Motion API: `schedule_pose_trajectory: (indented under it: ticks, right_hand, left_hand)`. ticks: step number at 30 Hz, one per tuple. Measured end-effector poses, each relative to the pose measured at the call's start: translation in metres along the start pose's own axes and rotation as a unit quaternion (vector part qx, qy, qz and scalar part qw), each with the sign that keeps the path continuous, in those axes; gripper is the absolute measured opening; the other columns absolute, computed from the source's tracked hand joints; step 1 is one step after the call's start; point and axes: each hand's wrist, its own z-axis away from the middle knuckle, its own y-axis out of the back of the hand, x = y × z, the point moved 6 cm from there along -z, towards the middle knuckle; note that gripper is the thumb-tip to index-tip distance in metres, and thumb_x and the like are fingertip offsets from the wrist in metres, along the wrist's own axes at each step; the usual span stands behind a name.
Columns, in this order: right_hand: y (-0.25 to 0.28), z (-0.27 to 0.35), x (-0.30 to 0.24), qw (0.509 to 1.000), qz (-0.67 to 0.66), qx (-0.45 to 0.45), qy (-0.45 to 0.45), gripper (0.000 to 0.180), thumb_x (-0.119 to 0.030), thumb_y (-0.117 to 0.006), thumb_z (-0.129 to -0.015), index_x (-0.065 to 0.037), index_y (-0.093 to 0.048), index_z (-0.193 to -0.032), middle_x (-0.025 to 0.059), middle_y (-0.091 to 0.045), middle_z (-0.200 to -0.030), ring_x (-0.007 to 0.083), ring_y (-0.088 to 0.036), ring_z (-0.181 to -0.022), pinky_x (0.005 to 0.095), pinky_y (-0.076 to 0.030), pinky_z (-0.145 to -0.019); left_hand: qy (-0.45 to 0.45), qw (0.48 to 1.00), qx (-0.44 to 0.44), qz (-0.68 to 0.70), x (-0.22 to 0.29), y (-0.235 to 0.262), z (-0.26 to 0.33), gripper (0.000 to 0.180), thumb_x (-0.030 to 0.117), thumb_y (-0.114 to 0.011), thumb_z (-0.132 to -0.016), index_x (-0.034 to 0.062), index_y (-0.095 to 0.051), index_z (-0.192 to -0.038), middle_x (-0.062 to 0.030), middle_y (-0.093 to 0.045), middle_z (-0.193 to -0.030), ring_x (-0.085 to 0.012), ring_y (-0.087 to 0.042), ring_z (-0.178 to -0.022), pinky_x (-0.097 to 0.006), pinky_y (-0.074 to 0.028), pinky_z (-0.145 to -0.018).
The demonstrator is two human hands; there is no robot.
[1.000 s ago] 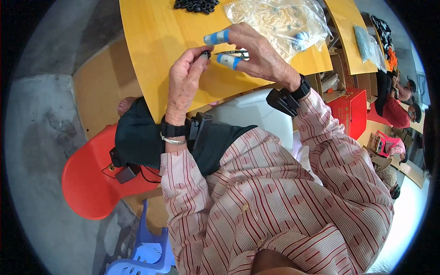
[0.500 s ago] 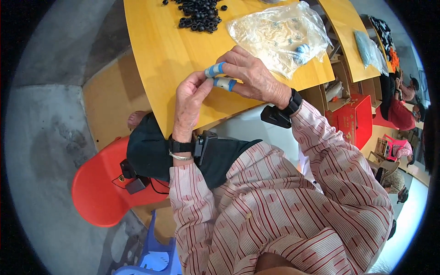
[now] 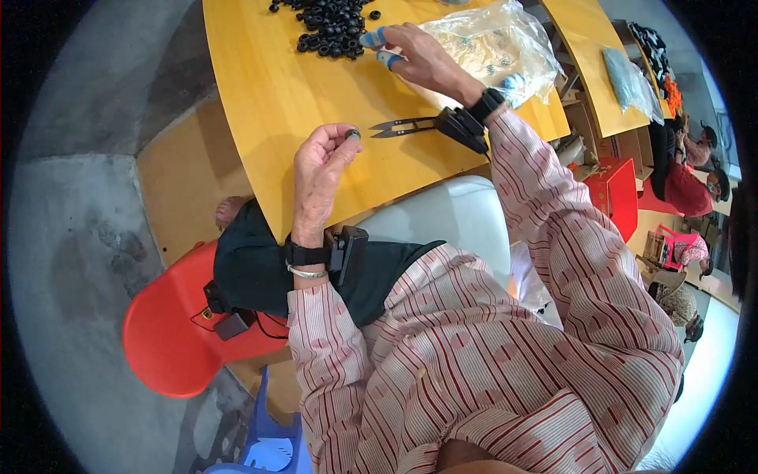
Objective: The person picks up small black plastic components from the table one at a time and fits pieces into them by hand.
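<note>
My left hand [image 3: 322,166] is closed near the table's front edge. It pinches a small black ring-shaped part [image 3: 353,135] between thumb and forefinger. Out over the table reaches my right hand [image 3: 422,57], its thumb and forefinger wrapped in blue and white tape. Those two fingertips are apart, with nothing visible between them. Just beyond them lies a heap of small black ring-shaped parts [image 3: 335,28]. A pair of thread snips [image 3: 404,126] rests on the wood between my hands, blades toward the left hand.
A clear plastic bag [image 3: 493,39] covers the right of the yellow table [image 3: 268,103], with a blue-and-white ball of thread [image 3: 513,83] by it. A white stool [image 3: 450,217] stands beneath the front edge, a red chair [image 3: 170,332] at left. Several people sit far right.
My right hand has left the left hand and moved away to the black heap. The snips and the white stool now show. My left hand stays nearly in place.
</note>
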Motion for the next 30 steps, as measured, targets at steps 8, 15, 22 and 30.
schedule_pose_trajectory:
  ticks: [8,15,22,30]
  right_hand:
    - [-0.019,-0.019,0.0,0.998,0.014,-0.016,0.053,0.033,-0.004,-0.059,-0.072,-0.008,-0.054,-0.105,0.0091,-0.058,-0.092,0.0299,-0.053,-0.092,0.0397,-0.046,-0.079]
    - [-0.021,-0.017,-0.012,0.993,0.087,-0.029,0.074,0.03,-0.008,-0.06,-0.074,-0.009,-0.055,-0.104,0.0089,-0.06,-0.096,0.0315,-0.055,-0.09,0.0412,-0.048,-0.079]
    - [-0.007,0.013,-0.067,0.9,-0.422,-0.05,-0.096,0.04,-0.02,-0.06,-0.089,-0.01,-0.051,-0.126,0.0009,-0.059,-0.101,0.0106,-0.054,-0.089,0.0264,-0.045,-0.082]
    - [-0.02,0.02,-0.109,0.946,-0.32,0.049,-0.019,0.03,-0.017,-0.065,-0.082,-0.01,-0.058,-0.111,0.0009,-0.064,-0.091,0.015,-0.058,-0.077,0.029,-0.047,-0.068]
  left_hand:
    - [-0.013,1.0,0.003,-0.022,0.004,-0.001,-0.001,0.022,0.012,-0.06,-0.087,-0.0005,-0.057,-0.105,-0.004,-0.06,-0.086,-0.0091,-0.054,-0.079,-0.021,-0.041,-0.072]
    - [-0.01,1.0,0.002,-0.006,0.002,-0.001,-0.002,0.021,0.008,-0.061,-0.084,-0.0013,-0.056,-0.102,-0.0038,-0.059,-0.087,-0.0086,-0.054,-0.08,-0.021,-0.043,-0.073]
    - [-0.075,0.991,0.086,0.07,0.01,0.012,-0.003,0.021,0.012,-0.059,-0.088,-0.0001,-0.053,-0.104,-0.0083,-0.062,-0.087,-0.0093,-0.056,-0.078,-0.022,-0.045,-0.07]
    - [-0.145,0.964,0.126,0.184,0.009,0.026,0.001,0.017,0.007,-0.056,-0.089,-0.0017,-0.052,-0.104,-0.0062,-0.059,-0.091,-0.0101,-0.057,-0.079,-0.024,-0.047,-0.075]
